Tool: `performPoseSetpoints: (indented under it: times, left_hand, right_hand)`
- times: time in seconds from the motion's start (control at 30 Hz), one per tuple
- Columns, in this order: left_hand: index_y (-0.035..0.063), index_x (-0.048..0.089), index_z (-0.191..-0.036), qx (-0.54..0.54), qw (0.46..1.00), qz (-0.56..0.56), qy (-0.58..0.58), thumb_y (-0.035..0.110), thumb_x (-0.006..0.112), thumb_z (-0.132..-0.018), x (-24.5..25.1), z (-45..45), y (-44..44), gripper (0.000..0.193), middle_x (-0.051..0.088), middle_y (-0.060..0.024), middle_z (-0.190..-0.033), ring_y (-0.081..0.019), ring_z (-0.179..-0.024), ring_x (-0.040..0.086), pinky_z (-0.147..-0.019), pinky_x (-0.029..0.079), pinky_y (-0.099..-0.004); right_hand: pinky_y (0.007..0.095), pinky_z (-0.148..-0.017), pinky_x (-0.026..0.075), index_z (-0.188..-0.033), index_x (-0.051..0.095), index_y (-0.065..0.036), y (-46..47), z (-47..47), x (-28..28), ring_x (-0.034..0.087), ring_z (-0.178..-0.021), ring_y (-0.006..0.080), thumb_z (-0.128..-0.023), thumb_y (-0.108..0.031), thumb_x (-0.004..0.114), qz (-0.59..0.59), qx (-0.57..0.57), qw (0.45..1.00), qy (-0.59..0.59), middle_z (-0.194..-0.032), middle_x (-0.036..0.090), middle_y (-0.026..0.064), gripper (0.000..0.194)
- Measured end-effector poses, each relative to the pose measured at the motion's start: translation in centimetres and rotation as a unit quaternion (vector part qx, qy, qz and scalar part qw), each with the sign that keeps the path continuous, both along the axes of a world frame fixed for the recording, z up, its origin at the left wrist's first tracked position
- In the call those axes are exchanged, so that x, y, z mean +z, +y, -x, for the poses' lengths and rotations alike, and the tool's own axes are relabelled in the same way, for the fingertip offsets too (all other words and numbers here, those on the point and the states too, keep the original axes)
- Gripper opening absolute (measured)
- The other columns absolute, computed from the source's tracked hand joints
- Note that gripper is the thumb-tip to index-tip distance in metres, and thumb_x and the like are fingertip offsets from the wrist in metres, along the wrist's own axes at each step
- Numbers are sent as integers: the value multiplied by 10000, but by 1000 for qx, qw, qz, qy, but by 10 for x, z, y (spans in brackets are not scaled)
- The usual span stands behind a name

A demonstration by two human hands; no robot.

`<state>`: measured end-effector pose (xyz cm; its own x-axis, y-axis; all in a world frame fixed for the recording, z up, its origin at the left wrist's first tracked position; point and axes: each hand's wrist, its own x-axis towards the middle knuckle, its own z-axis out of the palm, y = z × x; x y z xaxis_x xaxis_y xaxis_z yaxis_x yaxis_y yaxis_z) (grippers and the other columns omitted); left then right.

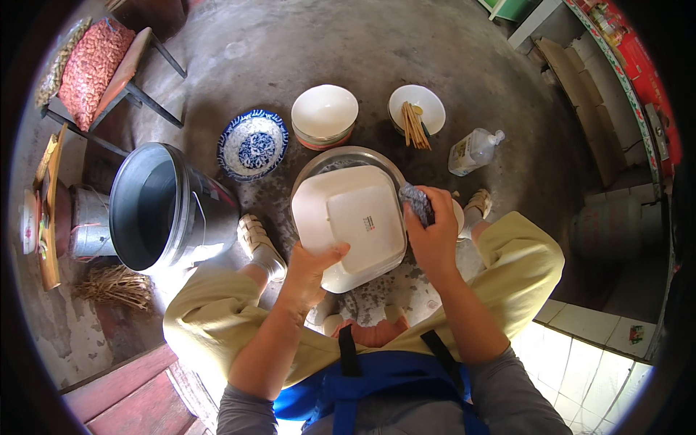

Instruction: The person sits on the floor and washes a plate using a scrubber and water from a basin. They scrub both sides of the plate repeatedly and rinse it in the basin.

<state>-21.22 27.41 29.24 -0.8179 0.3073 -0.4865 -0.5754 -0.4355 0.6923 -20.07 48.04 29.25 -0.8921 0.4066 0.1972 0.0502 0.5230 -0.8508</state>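
My left hand grips the near left corner of a white square dish, tilted so that its underside faces up. The dish is held above a round metal basin and hides most of it; some suds show at the basin's far side. In my right hand is a grey scouring pad, at the dish's right edge; whether it touches the dish I cannot tell. A pale round item shows partly behind my right hand.
Beyond the basin stand a blue-and-white patterned plate, stacked bowls, and a bowl with chopsticks. A clear pump bottle stands at right. On the left are a large dark bucket and a stool bearing a mesh sack of peanuts.
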Motion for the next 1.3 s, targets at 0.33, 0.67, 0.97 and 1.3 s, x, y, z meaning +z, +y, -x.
performPoseSetpoints:
  times: [0.33,0.67,0.97,1.3]
  left_hand:
    - [-18,669,-1085,-37,997,54,34,54,785,-783,1,-6,-5,331,693,-70,-990,-134,-868,644,-774,513,-287]
    - [2,631,-1152,-63,994,82,39,62,775,-799,-8,-3,-13,386,686,-66,-1022,-150,-894,655,-805,532,-312]
    - [-16,646,-1138,-50,997,52,31,90,772,-805,-3,-4,-8,371,690,-83,-1022,-149,-888,654,-788,527,-313]
    - [11,591,-1224,8,998,-49,-31,279,652,-951,-12,2,-6,387,668,-87,-1110,-166,-944,658,-786,549,-315]
  right_hand:
    - [409,-869,430,-1042,653,-61,-37,6,17,508,-994,335,-661,37,626,-168,133,973,88,-1052,581,108,395]
    - [403,-876,432,-1032,653,-52,-24,7,14,507,-1003,333,-668,45,593,-165,128,976,64,-1039,587,117,382]
    - [405,-883,423,-1052,645,-60,-23,-1,16,505,-1003,338,-652,65,574,-155,143,977,36,-1050,589,112,425]
    - [418,-873,417,-1036,652,-112,-38,-18,33,501,-999,319,-569,49,623,-151,274,949,43,-1079,586,54,495]
